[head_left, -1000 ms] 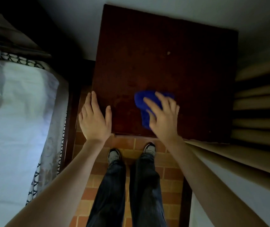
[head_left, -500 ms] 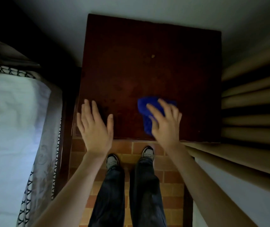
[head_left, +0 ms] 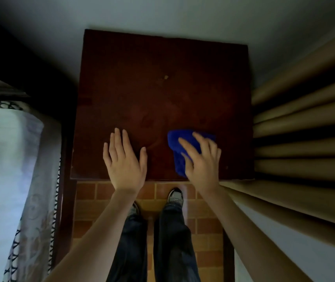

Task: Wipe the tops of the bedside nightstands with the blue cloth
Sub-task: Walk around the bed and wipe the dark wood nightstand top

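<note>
A dark red-brown wooden nightstand [head_left: 162, 94] fills the middle of the view, seen from above. A bunched blue cloth [head_left: 180, 147] lies on its top near the front right. My right hand [head_left: 202, 161] presses down on the cloth with spread, nearly straight fingers, covering its right half. My left hand [head_left: 125, 161] lies flat and open on the bare top near the front edge, left of the cloth and apart from it. A small pale speck [head_left: 165, 77] sits on the top further back.
A bed with a white patterned cover [head_left: 10, 169] runs along the left. Tan curtain folds [head_left: 305, 143] hang close on the right. A pale wall [head_left: 162, 15] stands behind the nightstand. My legs and shoes [head_left: 174, 197] stand on orange brick tiles.
My right hand has slid the blue cloth to the right along the front of the top. My left hand has shifted right with it, staying flat. The view has drifted so the nightstand sits lower.
</note>
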